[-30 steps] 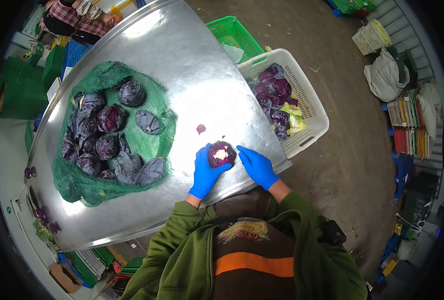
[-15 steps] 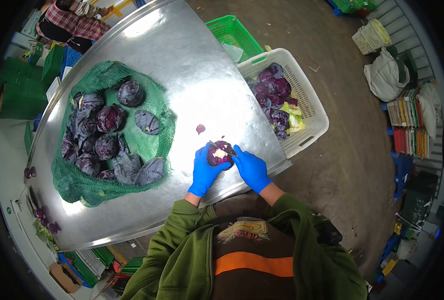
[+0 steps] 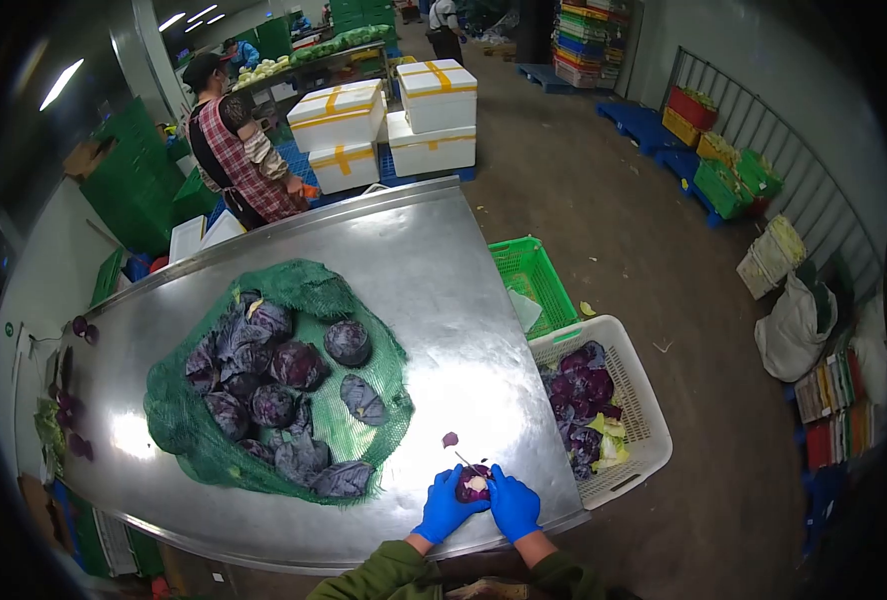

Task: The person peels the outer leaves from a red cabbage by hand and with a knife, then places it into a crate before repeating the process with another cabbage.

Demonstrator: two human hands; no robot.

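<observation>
A trimmed red cabbage (image 3: 475, 487), its pale cut stem facing up, is at the front edge of the metal table. My left hand (image 3: 449, 508) is in a blue glove and wraps round its left side. In my right hand (image 3: 514, 504), also blue-gloved, is a small knife (image 3: 466, 461); only its thin blade shows beyond the cabbage, and the handle is hidden. The right fingers also press against the cabbage's right side. A small purple leaf scrap (image 3: 450, 439) lies just beyond. To the left, a green mesh sack (image 3: 179, 425) bears several red cabbages (image 3: 299, 366) and loose outer leaves (image 3: 363, 400).
Off the table's right edge stand a white crate (image 3: 646, 425) with red cabbages and yellowish leaves, and a green crate (image 3: 559, 290). White foam boxes (image 3: 432, 95) are stacked beyond the metal table (image 3: 434, 235). A person in a plaid apron (image 3: 229, 150) stands at the far side.
The head view has tilted up, bringing the foam boxes and other people into view. My hands stay around the cabbage, whose cut stem now looks rounder and paler.
</observation>
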